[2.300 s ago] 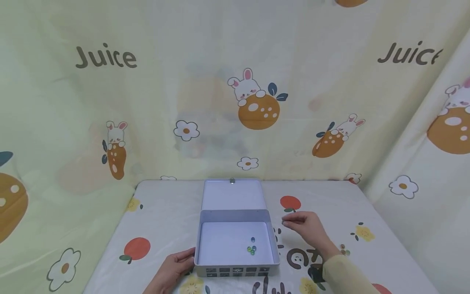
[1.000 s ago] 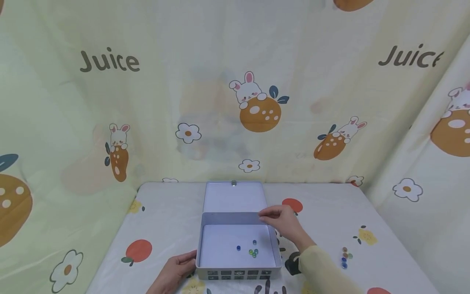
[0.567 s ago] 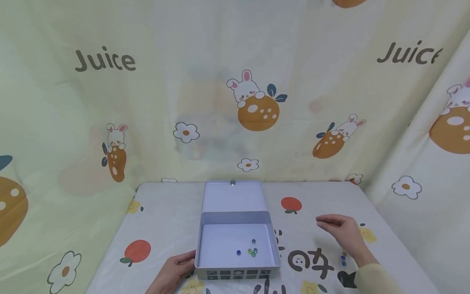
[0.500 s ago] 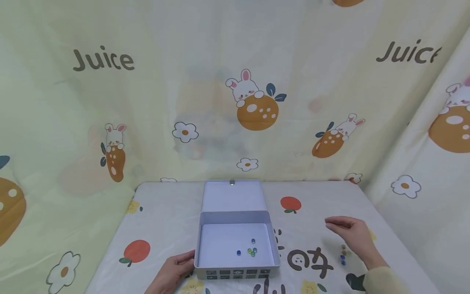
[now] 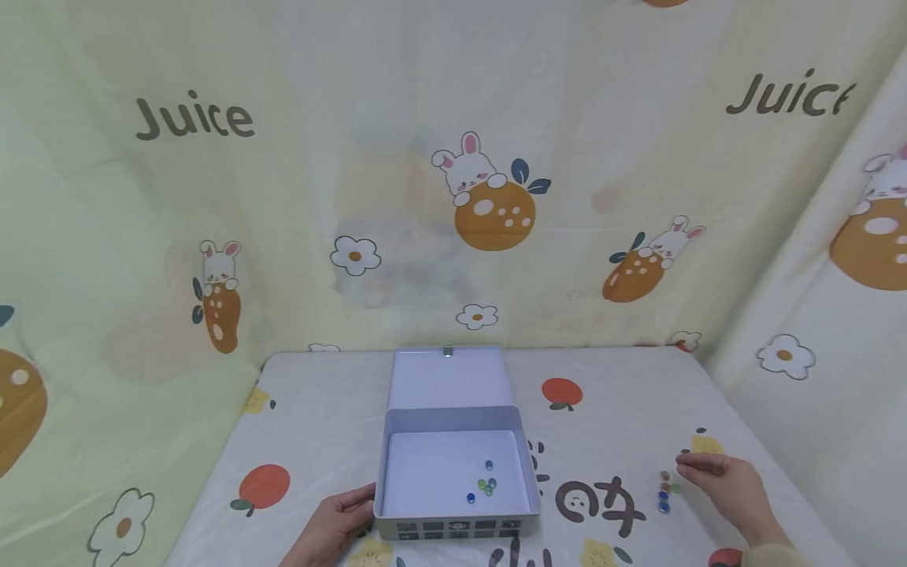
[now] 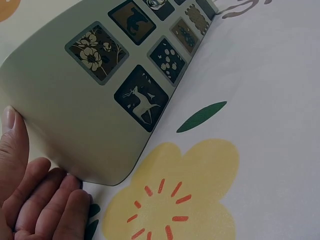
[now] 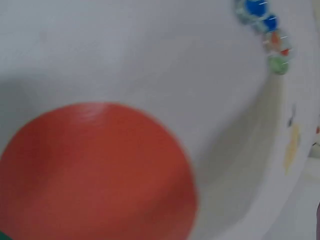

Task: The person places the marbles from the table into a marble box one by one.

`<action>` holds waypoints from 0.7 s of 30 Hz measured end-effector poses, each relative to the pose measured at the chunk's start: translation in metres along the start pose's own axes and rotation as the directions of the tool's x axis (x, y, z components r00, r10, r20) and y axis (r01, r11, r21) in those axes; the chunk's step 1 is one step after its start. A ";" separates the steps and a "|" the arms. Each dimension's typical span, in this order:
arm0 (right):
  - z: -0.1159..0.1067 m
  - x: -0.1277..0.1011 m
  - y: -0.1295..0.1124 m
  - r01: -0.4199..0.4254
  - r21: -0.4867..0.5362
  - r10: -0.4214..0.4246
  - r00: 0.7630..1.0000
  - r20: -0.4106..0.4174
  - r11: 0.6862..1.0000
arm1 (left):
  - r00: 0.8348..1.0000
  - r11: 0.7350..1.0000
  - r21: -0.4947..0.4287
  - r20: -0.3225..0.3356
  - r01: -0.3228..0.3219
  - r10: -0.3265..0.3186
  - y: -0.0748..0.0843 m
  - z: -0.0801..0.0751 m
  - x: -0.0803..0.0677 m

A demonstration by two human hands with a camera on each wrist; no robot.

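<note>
A hinged tin box stands in the middle with its lid laid back. Inside lie several glass marbles, green and blue, with one dark blue marble nearer the front. My left hand rests against the box's left side; in the left wrist view its thumb and fingertips touch the tin wall. My right hand hovers just right of a short row of marbles on the cloth, thumb and index finger close together, nothing visible between them. The right wrist view shows this row blurred.
A patterned tablecloth with printed fruit and lettering covers the table. Behind it hangs a curtain with rabbits and flowers. The box's front carries small printed pictures and the lid has a metal clasp.
My right hand has moved from above the tin box rightward to the row of marbles. A dark blue marble has appeared in the box and rolled a little toward the front right. My left hand stays put.
</note>
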State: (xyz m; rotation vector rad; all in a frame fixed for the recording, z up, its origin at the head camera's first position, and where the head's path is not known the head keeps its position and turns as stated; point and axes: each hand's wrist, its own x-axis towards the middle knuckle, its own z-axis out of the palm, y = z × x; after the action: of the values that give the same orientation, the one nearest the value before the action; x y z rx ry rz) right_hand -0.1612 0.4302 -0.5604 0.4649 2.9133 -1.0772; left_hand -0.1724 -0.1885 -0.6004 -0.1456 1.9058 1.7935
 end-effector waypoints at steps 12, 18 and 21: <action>0.021 -0.001 0.018 -0.108 0.003 0.107 0.989 0.101 0.994 | 1.000 1.000 -0.004 -0.013 0.008 -0.008 -0.001 0.001 0.001; 0.025 -0.004 0.020 -0.021 -0.051 0.023 0.999 0.048 0.998 | 1.000 1.000 -0.011 0.000 0.007 -0.007 -0.003 -0.001 0.003; 0.028 -0.004 0.018 -0.035 -0.057 0.039 0.998 0.056 0.998 | 1.000 1.000 -0.024 0.008 0.004 -0.004 -0.003 -0.002 0.002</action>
State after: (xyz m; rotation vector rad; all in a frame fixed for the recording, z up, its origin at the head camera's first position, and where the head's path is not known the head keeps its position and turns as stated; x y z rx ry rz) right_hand -0.1553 0.4247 -0.5931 0.4764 2.8649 -0.9845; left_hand -0.1733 -0.1907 -0.6040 -0.1505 1.8778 1.8122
